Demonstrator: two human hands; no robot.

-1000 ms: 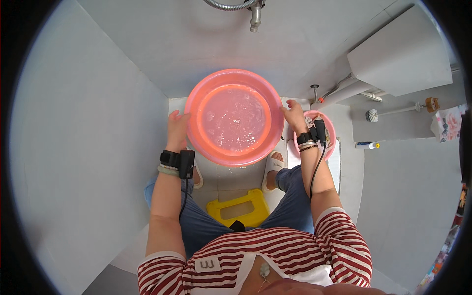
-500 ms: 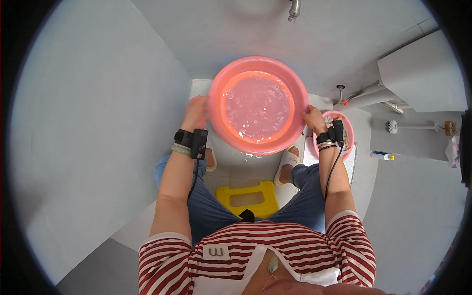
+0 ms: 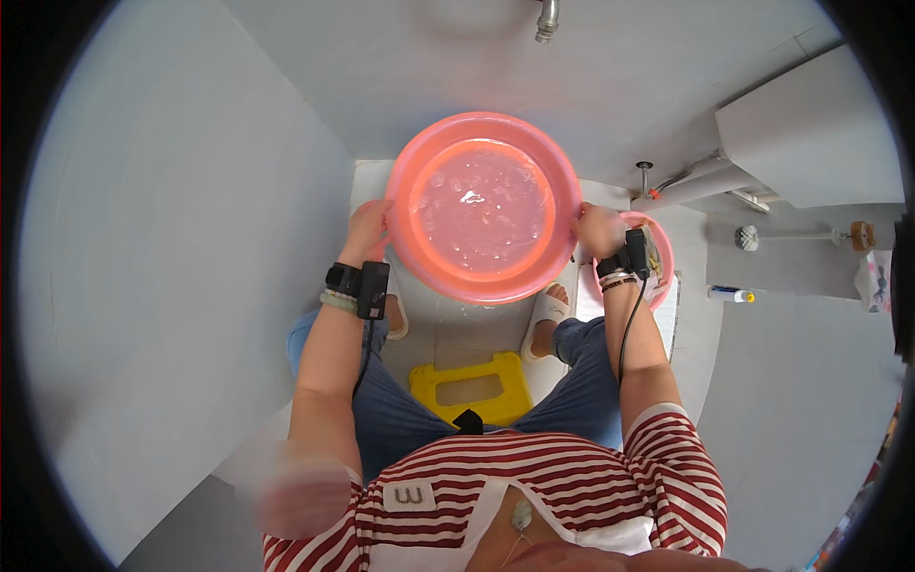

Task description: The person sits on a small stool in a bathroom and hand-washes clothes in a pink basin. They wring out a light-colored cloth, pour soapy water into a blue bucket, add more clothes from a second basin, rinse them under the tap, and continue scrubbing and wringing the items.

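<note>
A large round pink basin (image 3: 483, 125) with shallow water (image 3: 484, 214) in it is held in front of me between both hands. Bubbles and bright glints dot the water's surface. My left hand (image 3: 368, 231) is closed on the basin's left rim, with a pink tint over the fingers. On the opposite side my right hand (image 3: 599, 231) grips the right rim, slightly blurred; part of its fingers is hidden. Each wrist carries a black device with a cable.
A smaller pink basin (image 3: 666, 253) holding things stands beside my right wrist. Between my legs is a yellow plastic stool (image 3: 518, 389). A metal tap (image 3: 547, 21) juts from the far wall. At right are pipes (image 3: 710, 181), a toilet brush (image 3: 746, 238) and a white tube (image 3: 730, 295).
The view has shifted a little, so nearly everything lies farther left. Bubbles and glints on the water have changed place. Both hands stay on the basin; my left sleeve is now blurred.
</note>
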